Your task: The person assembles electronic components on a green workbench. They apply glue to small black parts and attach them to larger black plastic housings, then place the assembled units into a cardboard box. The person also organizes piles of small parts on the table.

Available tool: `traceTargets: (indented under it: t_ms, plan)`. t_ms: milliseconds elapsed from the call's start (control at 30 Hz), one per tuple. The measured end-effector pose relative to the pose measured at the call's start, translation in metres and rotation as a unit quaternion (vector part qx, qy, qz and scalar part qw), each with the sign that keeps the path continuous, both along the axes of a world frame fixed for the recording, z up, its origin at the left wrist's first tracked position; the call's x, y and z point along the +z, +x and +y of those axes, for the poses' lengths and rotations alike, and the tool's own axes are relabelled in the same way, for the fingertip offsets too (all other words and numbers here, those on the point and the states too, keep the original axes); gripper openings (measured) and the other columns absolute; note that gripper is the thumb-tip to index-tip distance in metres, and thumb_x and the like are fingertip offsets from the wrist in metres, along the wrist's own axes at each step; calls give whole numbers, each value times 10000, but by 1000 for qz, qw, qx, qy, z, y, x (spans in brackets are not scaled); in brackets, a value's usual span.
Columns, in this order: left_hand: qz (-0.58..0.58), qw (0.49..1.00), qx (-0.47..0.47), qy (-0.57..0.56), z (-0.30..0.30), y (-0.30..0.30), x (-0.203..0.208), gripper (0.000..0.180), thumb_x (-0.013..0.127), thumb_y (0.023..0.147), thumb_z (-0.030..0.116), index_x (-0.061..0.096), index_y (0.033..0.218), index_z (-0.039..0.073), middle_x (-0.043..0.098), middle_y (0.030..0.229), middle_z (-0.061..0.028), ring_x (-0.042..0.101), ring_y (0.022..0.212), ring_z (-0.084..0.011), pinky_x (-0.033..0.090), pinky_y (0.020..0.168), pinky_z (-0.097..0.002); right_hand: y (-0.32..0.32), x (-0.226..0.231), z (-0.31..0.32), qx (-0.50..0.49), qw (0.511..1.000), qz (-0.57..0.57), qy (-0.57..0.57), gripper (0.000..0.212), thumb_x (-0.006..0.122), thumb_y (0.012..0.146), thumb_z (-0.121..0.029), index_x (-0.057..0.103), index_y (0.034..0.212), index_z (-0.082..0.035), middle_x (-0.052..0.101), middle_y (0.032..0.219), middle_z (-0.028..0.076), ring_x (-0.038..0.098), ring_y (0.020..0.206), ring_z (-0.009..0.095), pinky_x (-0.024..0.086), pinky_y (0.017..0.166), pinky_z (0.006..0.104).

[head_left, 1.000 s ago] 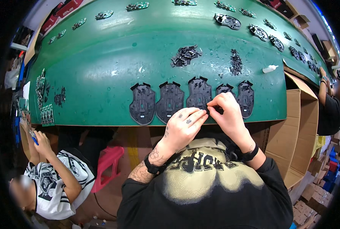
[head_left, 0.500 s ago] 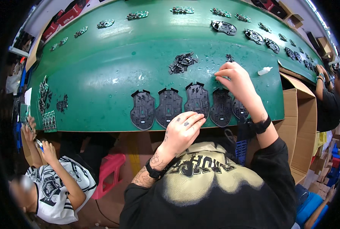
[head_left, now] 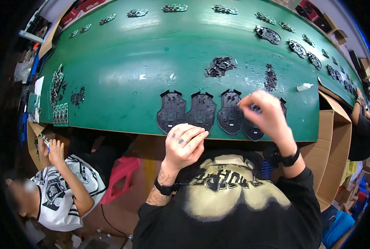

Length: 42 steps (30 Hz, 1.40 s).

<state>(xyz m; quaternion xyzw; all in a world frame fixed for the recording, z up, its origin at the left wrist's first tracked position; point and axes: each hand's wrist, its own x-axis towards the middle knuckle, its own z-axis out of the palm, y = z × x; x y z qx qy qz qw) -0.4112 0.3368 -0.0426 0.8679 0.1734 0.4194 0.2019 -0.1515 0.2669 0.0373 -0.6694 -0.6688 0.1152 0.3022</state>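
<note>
Along the near table edge lies a row of flat black plastic shells (head_left: 170, 110), with small loose black pieces on their upper parts. My right hand (head_left: 264, 111) is over the right part of the row, thumb and fingertips pinched beside the upper end of a middle shell (head_left: 229, 112). Whatever the pinch holds is too small to make out. My left hand (head_left: 185, 143) rests at the table edge by the lower end of another shell (head_left: 202, 108). Its fingers are curled together, and their contents are hidden. The shells furthest right are partly covered by my right hand.
Beyond the shells lie a heap of black plastic pieces (head_left: 220, 67), a pile of tiny black parts (head_left: 271, 77) and a white bottle (head_left: 304, 86). Green circuit boards (head_left: 61, 115) lie at left. A cardboard box (head_left: 324, 145) stands at right; a co-worker (head_left: 68, 195) sits at left.
My right hand has come from the tiny-parts pile back over the shells, uncovering the pile. My left hand stays curled near the edge. The view has shifted, so the tabletop things appear further right.
</note>
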Motion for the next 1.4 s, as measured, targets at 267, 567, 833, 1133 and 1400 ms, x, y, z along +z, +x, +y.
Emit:
traceTargets:
  t_ms: [267,567,833,1133,1400]
  plan:
    - [9,1000,-7,-11,-8,-1,-11,330,755,652,-26,743,967,74,715,1010,-33,659,896,-236,530,803,-393,-54,-32,-1,13,981,191,-11,166,757,775,-17,756,935,-62,731,890,78,699,860,228,552,771,323]
    - [4,1000,-3,-21,-8,5,-11,310,760,660,-14,746,955,80,718,993,-21,661,875,-224,525,762,-369,-68,-39,3,-41,978,203,-36,137,735,835,-36,750,972,-25,736,893,128,722,781,227,564,701,304]
    - [4,1000,-3,-25,-10,3,-11,329,758,652,-8,745,967,88,714,1004,-14,660,882,-223,527,763,-368,-70,-41,5,2,994,109,-14,110,742,804,-43,726,913,-39,674,918,93,667,883,271,541,781,355]
    - [4,1000,-2,-28,-10,3,-10,319,760,658,1,745,965,89,715,1004,-12,660,888,-218,529,765,-364,-72,-44,3,-6,993,112,-24,115,744,794,-36,706,902,-31,630,910,91,643,871,277,529,769,367]
    - [3,999,-10,-31,-9,5,-10,283,746,693,6,738,967,75,715,996,-29,661,911,-226,540,788,-386,-76,-36,18,32,999,16,-10,69,638,788,-4,591,837,-18,565,875,138,579,872,345,488,774,422]
